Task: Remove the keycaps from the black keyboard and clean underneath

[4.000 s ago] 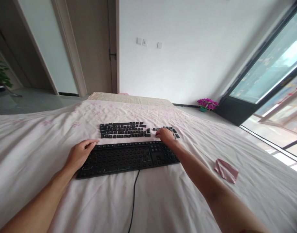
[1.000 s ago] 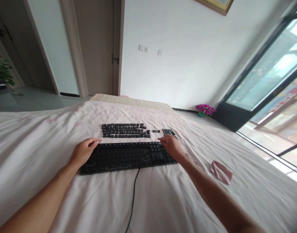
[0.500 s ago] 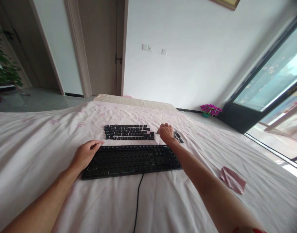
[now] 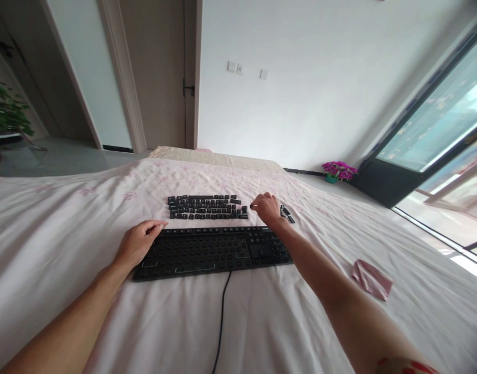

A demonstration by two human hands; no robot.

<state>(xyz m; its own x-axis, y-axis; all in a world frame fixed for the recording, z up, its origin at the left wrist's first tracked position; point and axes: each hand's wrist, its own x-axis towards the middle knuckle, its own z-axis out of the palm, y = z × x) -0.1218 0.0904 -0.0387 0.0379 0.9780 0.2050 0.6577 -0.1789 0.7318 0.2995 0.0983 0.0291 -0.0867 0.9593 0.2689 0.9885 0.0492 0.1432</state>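
Note:
A black keyboard (image 4: 207,252) lies on the cloth, most of its keycaps off, with a row still along its back edge. My left hand (image 4: 139,240) is at its back left corner, fingers curled and pressed together; whether anything is between them I cannot make out. Behind the keyboard, loose black keycaps (image 4: 207,208) are laid out in rows. My right hand (image 4: 266,209) is just right of these rows, fingers pinched on a small black keycap (image 4: 252,206) at the fingertips. More loose keycaps (image 4: 288,215) lie beside this hand, some hidden behind it.
A pale flowered cloth (image 4: 176,322) covers the surface. The keyboard's black cable (image 4: 221,317) runs towards me. A pink cloth piece (image 4: 372,279) lies to the right of my right forearm. Beyond stand a white wall (image 4: 300,119) and a pot of purple flowers (image 4: 338,170).
My right hand has shifted slightly, and a keycap now shows at its fingertips. My left hand stays at the keyboard's corner. The view has tilted slightly downward.

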